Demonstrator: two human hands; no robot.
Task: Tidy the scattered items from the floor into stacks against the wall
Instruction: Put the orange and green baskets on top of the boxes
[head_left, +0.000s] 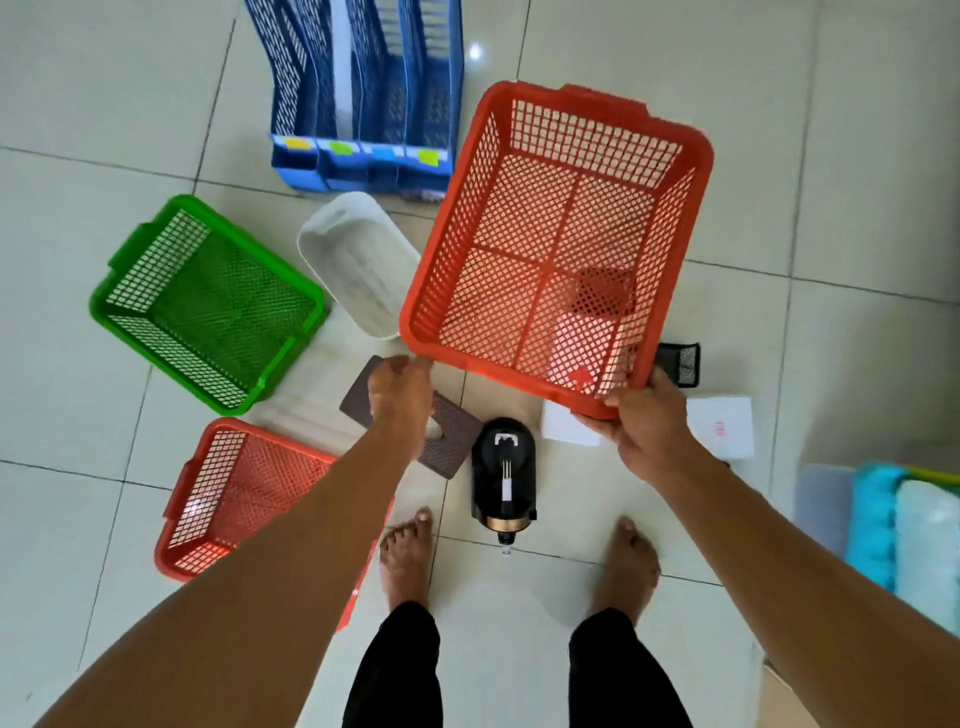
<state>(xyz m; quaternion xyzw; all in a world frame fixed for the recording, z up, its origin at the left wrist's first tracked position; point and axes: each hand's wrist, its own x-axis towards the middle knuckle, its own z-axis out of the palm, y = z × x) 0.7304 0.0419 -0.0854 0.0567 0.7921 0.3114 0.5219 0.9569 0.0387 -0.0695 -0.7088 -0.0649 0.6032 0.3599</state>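
A large red mesh basket hangs tilted above the floor, held at its near rim. My right hand grips the rim's near right corner. My left hand is at the near left corner, fingers curled; whether it touches the rim is unclear. On the floor lie a green mesh basket at left, a second red basket partly under my left arm, a white tub, and a brown perforated mat.
Blue file racks stand at the top. A black appliance sits between my bare feet and the baskets. White boxes and a black mesh holder lie right. Teal and pale items sit at the right edge.
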